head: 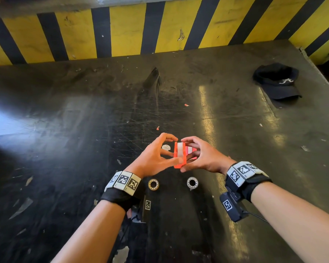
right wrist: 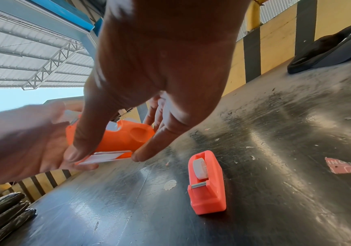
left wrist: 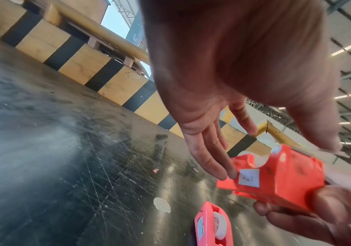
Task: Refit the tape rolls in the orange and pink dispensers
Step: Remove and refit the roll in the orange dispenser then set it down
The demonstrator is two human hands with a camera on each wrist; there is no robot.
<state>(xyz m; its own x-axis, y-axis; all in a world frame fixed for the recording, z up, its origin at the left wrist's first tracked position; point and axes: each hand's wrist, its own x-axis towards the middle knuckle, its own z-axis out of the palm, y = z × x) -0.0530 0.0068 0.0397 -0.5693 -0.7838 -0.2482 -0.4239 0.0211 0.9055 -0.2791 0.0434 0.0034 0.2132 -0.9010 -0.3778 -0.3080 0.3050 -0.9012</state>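
Both hands hold the orange dispenser (head: pixel 179 155) in the air just above the bench (head: pixel 65 120). The left hand (head: pixel 156 156) has its thumb on the near end and its fingers on the far side, curled around the body; the right hand (head: pixel 199 155) pinches the other side between thumb and fingers. A white tape roll (head: pixel 181 150) sits between the orange walls, so this dispenser seems to be loaded already, though whether the hub is fully seated I cannot tell. To do this step well, I think the roll should be pressed until the hub drops into both slots, with the walls kept parallel and not squeezed, and the free end of the tape should then be led to the cutter. The pink dispenser (right wrist: pixel 207 183) stands on the bench just behind the hands, with a white roll (right wrist: pixel 199 168) in it. A small white disc (head: pixel 166 147) lies on the bench beside it. Nearer to the person two more tape rolls lie flat, a yellowish roll (head: pixel 153 184) and a clear roll (head: pixel 192 183). A dark cap (head: pixel 277 81) rests well apart at the far right.
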